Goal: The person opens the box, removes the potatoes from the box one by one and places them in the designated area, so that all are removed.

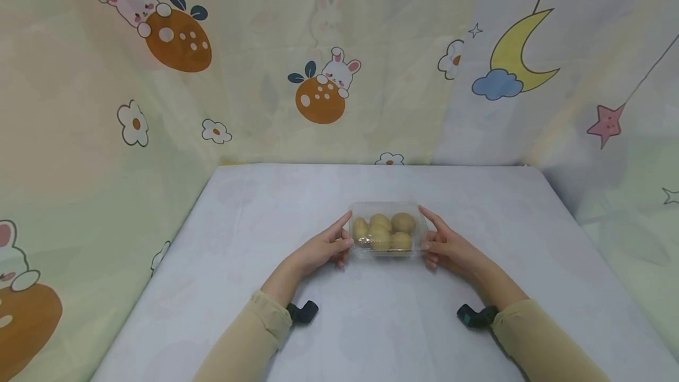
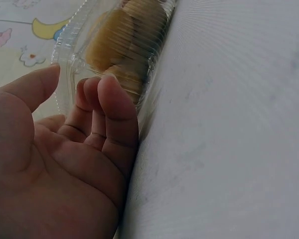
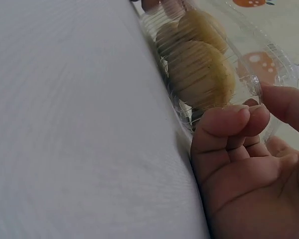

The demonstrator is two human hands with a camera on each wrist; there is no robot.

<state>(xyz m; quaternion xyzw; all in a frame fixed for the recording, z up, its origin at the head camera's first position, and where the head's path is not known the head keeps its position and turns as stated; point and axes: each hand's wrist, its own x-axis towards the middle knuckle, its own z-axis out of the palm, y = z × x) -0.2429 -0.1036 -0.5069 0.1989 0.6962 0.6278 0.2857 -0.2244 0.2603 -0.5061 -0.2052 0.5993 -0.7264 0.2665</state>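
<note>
A clear plastic box (image 1: pixel 372 208) lies on the white table with its lid down. Inside are several roundish yellow-brown things that look like potatoes (image 1: pixel 403 222). At the box's left end my left hand (image 1: pixel 322 247) holds it, index finger stretched to the far corner and thumb near the front. My right hand (image 1: pixel 456 252) grips the right end in much the same way. In the left wrist view, the box's ribbed wall is beside the curled fingertips (image 2: pixel 117 97). The right wrist view shows the thumb (image 3: pixel 286 104) at the rim and bent fingers against the end wall.
A white cloth covers the table (image 1: pixel 382 317). Behind and beside it hang curtains (image 1: pixel 254 75) printed with rabbits, flowers, a moon and a star. Each wrist carries a black camera mount (image 1: pixel 303 313) close over the table.
</note>
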